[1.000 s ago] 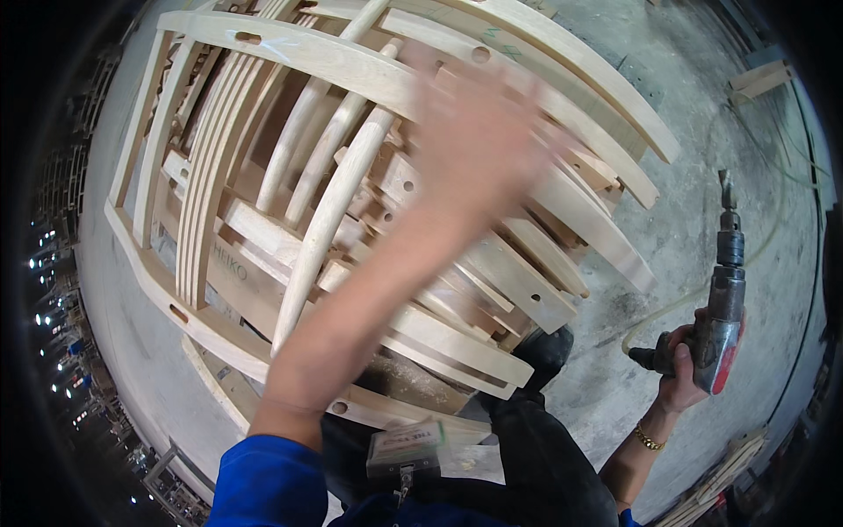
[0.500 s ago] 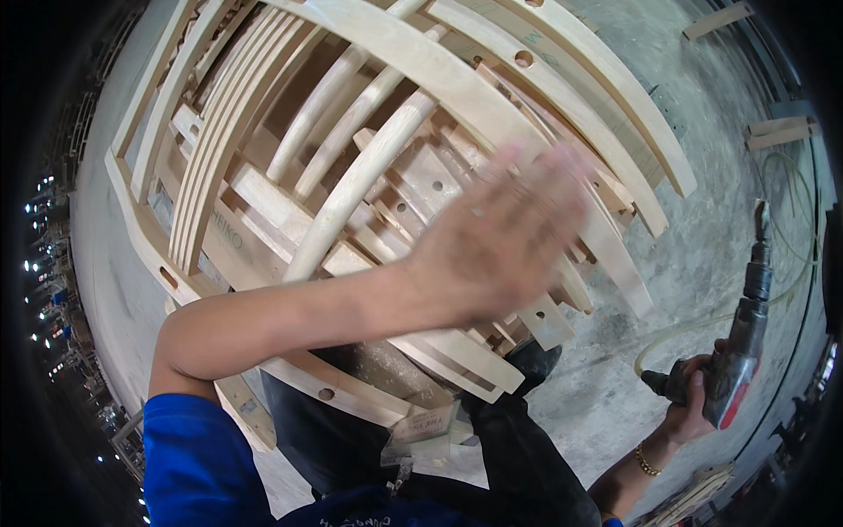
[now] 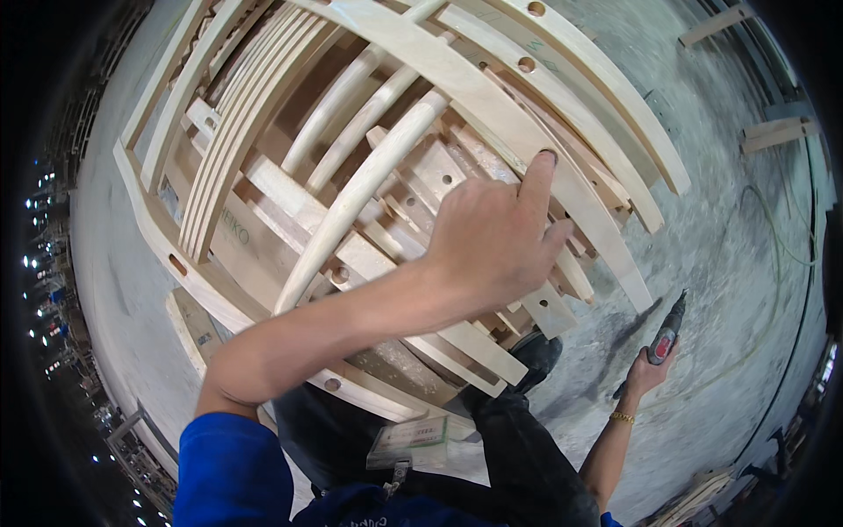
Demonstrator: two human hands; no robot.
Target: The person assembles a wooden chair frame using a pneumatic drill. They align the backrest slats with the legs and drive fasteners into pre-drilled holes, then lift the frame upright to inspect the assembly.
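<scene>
My left hand (image 3: 493,241) reaches across the wooden parts with the index finger stretched out and the thumb apart. That fingertip touches, or lies just over, a long flat curved wooden piece (image 3: 608,241); the other fingers are curled, and nothing shows in them. Out to the right, my right hand (image 3: 648,376) is wrapped round a grey and red power drill (image 3: 663,342), its bit tilted up and to the right, above the floor. Left of my left hand, several rounded wooden bars (image 3: 369,186) run slantwise across the stack.
More curved slats (image 3: 255,114) stand side by side at the upper left. A bored curved rail (image 3: 606,149) spans the upper right. Below the stack is a dark shoe (image 3: 537,356). A thin hose (image 3: 774,263) trails over the concrete floor (image 3: 702,220); wooden blocks (image 3: 777,133) lie beyond.
My left hand has gone from a blurred, spread pose to a pointing one at the curved piece. My right hand has lowered the drill and brought it leftward, turning it.
</scene>
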